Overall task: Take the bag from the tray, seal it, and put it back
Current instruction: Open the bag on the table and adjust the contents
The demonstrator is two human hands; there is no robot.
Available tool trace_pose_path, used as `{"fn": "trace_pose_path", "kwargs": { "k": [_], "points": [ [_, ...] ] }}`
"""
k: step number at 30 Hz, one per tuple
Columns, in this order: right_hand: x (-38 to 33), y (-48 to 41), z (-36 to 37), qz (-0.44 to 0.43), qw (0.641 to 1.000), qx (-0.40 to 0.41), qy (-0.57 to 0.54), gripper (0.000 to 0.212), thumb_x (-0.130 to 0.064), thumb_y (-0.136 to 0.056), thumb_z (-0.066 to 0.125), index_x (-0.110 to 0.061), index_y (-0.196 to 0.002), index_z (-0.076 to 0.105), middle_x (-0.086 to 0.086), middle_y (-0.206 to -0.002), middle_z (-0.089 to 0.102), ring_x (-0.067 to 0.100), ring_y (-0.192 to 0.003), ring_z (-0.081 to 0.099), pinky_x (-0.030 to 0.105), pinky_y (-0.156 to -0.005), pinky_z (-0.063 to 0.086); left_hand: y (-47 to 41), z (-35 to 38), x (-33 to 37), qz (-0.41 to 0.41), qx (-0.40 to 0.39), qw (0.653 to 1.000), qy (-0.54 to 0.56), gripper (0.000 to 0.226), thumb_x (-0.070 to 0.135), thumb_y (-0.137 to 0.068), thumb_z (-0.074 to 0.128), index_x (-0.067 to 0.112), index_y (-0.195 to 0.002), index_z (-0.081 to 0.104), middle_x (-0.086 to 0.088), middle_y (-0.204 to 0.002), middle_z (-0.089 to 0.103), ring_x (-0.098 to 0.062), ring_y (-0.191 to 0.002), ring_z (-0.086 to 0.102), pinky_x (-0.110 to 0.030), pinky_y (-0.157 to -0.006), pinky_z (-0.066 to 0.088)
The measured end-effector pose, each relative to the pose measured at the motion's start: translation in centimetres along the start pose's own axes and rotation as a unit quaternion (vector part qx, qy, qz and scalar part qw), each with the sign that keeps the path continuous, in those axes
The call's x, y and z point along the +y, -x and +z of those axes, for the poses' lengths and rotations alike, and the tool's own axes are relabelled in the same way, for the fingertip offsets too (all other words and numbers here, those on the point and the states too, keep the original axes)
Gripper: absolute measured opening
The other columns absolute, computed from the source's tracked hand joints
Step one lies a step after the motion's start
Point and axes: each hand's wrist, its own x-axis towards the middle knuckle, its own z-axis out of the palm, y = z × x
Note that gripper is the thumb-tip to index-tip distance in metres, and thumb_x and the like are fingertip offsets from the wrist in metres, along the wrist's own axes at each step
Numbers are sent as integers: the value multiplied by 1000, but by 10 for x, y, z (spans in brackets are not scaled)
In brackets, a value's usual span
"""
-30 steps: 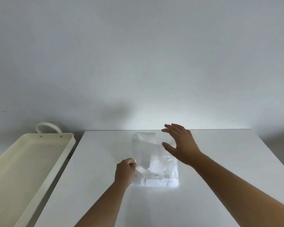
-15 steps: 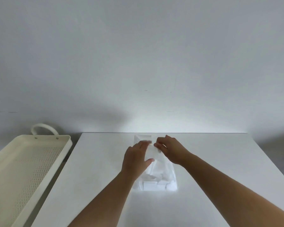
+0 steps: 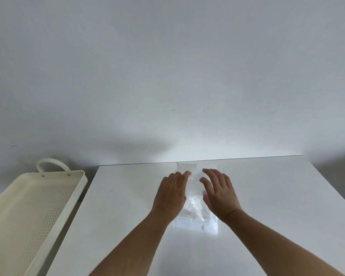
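Note:
A clear plastic bag [image 3: 194,216] with white contents lies flat on the white table [image 3: 118,206], its mouth end pointing away from me. My left hand [image 3: 171,193] rests palm down on the bag's left side, fingers stretched towards the mouth. On the bag's right side my right hand [image 3: 219,194] is also palm down, fingers slightly spread. Neither hand grips the bag. The middle of the bag is hidden under my hands. The cream perforated tray [image 3: 56,174] stands left of the table with nothing in it.
The tray has a loop handle [image 3: 50,163] at its far end and sits lower than the table top. A plain grey wall runs behind the table's far edge.
My left hand let go of the bag's near left corner and moved up to the mouth. My right hand came down onto the bag; both hands now lie flat beside each other.

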Motion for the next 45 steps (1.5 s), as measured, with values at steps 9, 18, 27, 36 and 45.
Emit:
{"fn": "trace_pose_path", "kwargs": {
  "k": [9,18,27,36,45],
  "points": [
    [-24,-6,-7,295,908,30,-295,5,-11,-86,63,-15,-87,63,-3,-83,62,16,-78,58,26,-67,48,12,-1,3,-55,73,993,78,25,4,-65,80,13,-85,66,-14,-101,68,-20,-70,68,-26,-61,58],
    [-15,-24,-18,425,729,-43,-535,15,-16,-89,60,-18,-81,72,-9,-79,74,5,-80,66,15,-73,46,-9,-10,11,-345,-20,827,442,21,6,-93,50,8,-81,66,-3,-81,72,-11,-77,68,-19,-75,51],
    [19,-43,-37,362,721,-160,-570,30,-16,-93,54,-16,-65,65,-9,-53,53,7,-53,44,10,-52,38,-29,-29,-7,-384,-138,787,463,27,21,-88,46,20,-63,55,3,-63,52,-18,-64,46,-29,-65,37],
    [7,-16,-33,344,818,-70,-456,25,-3,-86,52,-18,-104,59,-2,-97,62,17,-90,56,29,-81,46,-30,-34,27,-279,-82,880,376,22,21,-93,51,21,-73,62,5,-82,71,-15,-87,66,-33,-86,50],
    [-8,-1,-11,427,747,-31,-509,23,-6,-90,55,-19,-107,62,-2,-103,69,20,-94,66,36,-87,54,-14,-43,26,-295,-133,780,536,30,17,-96,50,21,-68,60,14,-66,65,-6,-80,67,-22,-90,49]
  ]
}}
